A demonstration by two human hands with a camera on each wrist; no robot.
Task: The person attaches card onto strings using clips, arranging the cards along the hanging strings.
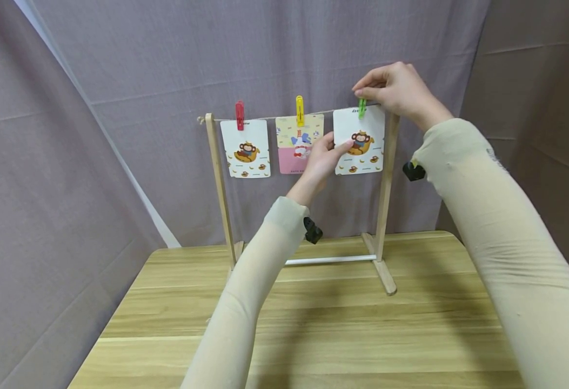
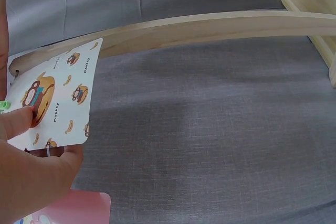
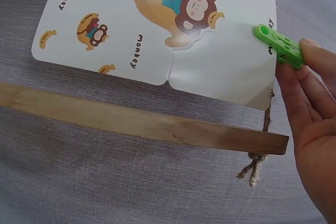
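Between thumb and fingers my left hand [image 1: 319, 162] pinches the left edge of a white monkey card [image 1: 347, 127], thumb on its front. My right hand [image 1: 403, 92] pinches the upper end of a green clothespin [image 1: 362, 108], which sits over the card's top edge at the string. In the right wrist view the green clothespin [image 3: 278, 45] overlaps the card [image 3: 220, 72] right where the twine [image 3: 267, 116] runs. Further left, a yellow clothespin [image 1: 300, 111] holds a yellow-and-pink card [image 1: 289, 159] and a red clothespin [image 1: 240, 115] holds another monkey card [image 1: 245, 167].
A wooden frame with a left post [image 1: 220, 189] and right post [image 1: 386, 189] carries the string. A white bar [image 1: 333, 260] joins its feet low down. It stands on a wood-grain table [image 1: 342, 324], with grey curtains [image 1: 167, 65] behind.
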